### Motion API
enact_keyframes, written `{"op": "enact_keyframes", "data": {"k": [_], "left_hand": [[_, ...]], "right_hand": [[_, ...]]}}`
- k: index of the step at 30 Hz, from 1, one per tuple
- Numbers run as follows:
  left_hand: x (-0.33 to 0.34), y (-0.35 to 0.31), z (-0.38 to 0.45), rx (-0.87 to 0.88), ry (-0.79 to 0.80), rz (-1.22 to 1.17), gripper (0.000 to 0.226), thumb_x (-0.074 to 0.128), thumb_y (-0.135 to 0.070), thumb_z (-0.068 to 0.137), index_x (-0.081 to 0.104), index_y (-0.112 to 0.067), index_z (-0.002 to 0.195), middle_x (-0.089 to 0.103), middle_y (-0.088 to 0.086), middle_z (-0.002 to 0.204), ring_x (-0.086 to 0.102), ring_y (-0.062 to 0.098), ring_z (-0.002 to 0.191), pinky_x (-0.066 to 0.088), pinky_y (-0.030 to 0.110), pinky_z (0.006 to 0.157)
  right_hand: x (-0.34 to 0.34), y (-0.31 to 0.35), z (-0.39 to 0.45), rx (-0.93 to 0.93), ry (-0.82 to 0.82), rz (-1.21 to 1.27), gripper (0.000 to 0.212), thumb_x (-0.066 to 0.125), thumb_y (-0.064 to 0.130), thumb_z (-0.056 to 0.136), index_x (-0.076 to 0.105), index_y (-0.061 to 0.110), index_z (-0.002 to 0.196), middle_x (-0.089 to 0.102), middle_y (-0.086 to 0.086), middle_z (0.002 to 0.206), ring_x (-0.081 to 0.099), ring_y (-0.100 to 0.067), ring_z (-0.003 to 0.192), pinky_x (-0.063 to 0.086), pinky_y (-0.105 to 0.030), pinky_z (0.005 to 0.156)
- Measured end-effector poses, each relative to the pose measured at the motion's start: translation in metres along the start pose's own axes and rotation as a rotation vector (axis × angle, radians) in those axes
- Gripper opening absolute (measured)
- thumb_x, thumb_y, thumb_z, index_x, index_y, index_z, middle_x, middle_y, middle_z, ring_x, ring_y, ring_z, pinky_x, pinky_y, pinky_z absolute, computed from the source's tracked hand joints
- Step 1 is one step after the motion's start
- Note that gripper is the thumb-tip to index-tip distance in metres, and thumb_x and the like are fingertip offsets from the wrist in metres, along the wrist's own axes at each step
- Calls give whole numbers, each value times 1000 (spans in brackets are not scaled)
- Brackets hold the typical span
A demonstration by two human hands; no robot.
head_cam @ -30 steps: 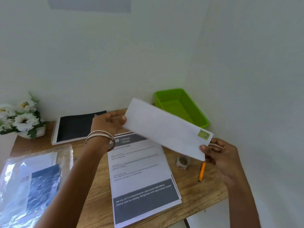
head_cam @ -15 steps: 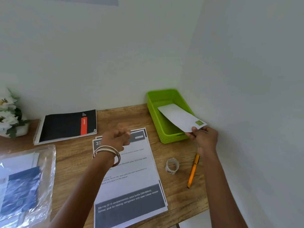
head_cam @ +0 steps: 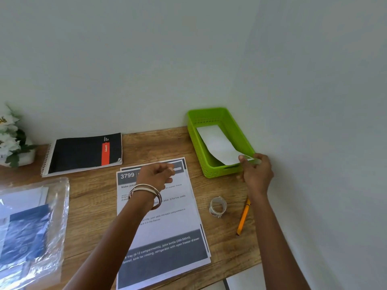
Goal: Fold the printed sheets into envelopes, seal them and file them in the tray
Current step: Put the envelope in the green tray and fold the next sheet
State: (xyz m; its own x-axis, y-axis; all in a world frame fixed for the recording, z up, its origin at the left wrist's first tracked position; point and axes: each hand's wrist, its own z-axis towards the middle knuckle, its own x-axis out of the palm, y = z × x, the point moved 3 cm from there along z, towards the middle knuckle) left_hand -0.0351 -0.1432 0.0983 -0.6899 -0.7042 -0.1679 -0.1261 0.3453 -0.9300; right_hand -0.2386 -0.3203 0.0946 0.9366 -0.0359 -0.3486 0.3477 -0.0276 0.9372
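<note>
A white envelope (head_cam: 218,144) lies slanted inside the green tray (head_cam: 209,119) at the desk's back right corner, its near end resting on the tray's front rim. My right hand (head_cam: 256,173) pinches that near end. A stack of printed sheets (head_cam: 163,233) lies in the middle of the desk. My left hand (head_cam: 156,175) hovers over the top of the stack with its fingers loosely curled and nothing in it.
A tape roll (head_cam: 217,206) and an orange pen (head_cam: 243,217) lie right of the sheets. A black spiral notebook (head_cam: 83,152) sits at the back left, white flowers (head_cam: 10,137) beyond it. A clear plastic sleeve with papers (head_cam: 29,229) lies left. Walls close in behind and right.
Both hands held the envelope up; the left let go and dropped over the sheets. My right hand carried the envelope into the green tray and lowered it further in.
</note>
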Motion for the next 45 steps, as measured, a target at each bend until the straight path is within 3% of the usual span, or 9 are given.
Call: {"op": "enact_keyframes", "data": {"k": [3, 7, 11, 17, 28, 32, 38, 41, 45], "left_hand": [[-10, 4, 1, 29, -17, 70, 9, 62, -11, 86, 68, -17, 88, 69, -1, 81, 66, 14, 76, 51, 35, 76], [-35, 25, -4, 59, -89, 247, 16, 67, -13, 82, 70, -13, 97, 70, 2, 92, 63, 17, 83, 50, 34, 83], [-63, 55, -18, 87, -236, 430, 28, 74, -13, 77, 68, -15, 104, 67, 5, 104, 60, 21, 88, 48, 33, 77], [-96, 84, -24, -91, -317, 491, 52, 76, -20, 74, 56, -11, 120, 61, 13, 115, 58, 29, 101, 48, 41, 83], [-108, 98, -13, -244, -206, 65, 36, 74, -9, 76, 56, -11, 108, 66, 5, 100, 65, 23, 80, 55, 37, 67], [-109, 98, -7, -180, -229, 47, 10, 71, -12, 79, 62, -16, 78, 71, 3, 82, 68, 20, 72, 57, 40, 70], [-115, 90, 9, -103, -221, 33, 18, 69, -15, 82, 60, -22, 96, 71, 0, 87, 68, 18, 75, 58, 39, 68], [-120, 87, 20, -65, -186, 121, 27, 68, -13, 81, 59, -36, 92, 71, -2, 88, 68, 20, 80, 58, 42, 72], [-124, 90, 26, -61, -147, 141, 19, 65, -6, 82, 64, -25, 81, 71, 0, 88, 69, 20, 77, 59, 42, 68]], "right_hand": [[-2, 3, -21, -172, 12, -98, 25, 67, 32, 86, 59, 16, 103, 63, -11, 63, 62, -23, 52, 50, -31, 58], [20, -1, -73, -238, 331, -71, 6, 69, 18, 85, 64, 17, 84, 59, -5, 56, 55, -16, 48, 45, -28, 48], [54, -21, -116, -327, 530, -270, 18, 74, 17, 81, 68, 9, 96, 67, -3, 82, 60, -9, 69, 46, -11, 61], [87, -38, -135, -336, 522, -581, 55, 71, 26, 82, 52, 5, 128, 52, -15, 128, 44, -30, 120, 37, -37, 98], [96, -38, -131, -233, 492, -695, 69, 79, 28, 73, 50, 5, 130, 47, -20, 126, 39, -35, 118, 33, -38, 96], [97, -40, -131, -221, 494, -700, 69, 79, 29, 73, 50, 6, 131, 44, -20, 127, 38, -36, 119, 32, -38, 97], [97, -40, -136, -226, 505, -703, 69, 77, 28, 76, 47, 9, 135, 42, -18, 129, 37, -35, 120, 32, -41, 98], [95, -39, -136, -230, 514, -665, 71, 77, 27, 76, 45, 10, 136, 42, -17, 129, 36, -33, 120, 33, -39, 98], [94, -38, -134, -251, 530, -570, 68, 78, 26, 75, 46, 11, 132, 48, -17, 120, 44, -33, 114, 40, -40, 92]]}}
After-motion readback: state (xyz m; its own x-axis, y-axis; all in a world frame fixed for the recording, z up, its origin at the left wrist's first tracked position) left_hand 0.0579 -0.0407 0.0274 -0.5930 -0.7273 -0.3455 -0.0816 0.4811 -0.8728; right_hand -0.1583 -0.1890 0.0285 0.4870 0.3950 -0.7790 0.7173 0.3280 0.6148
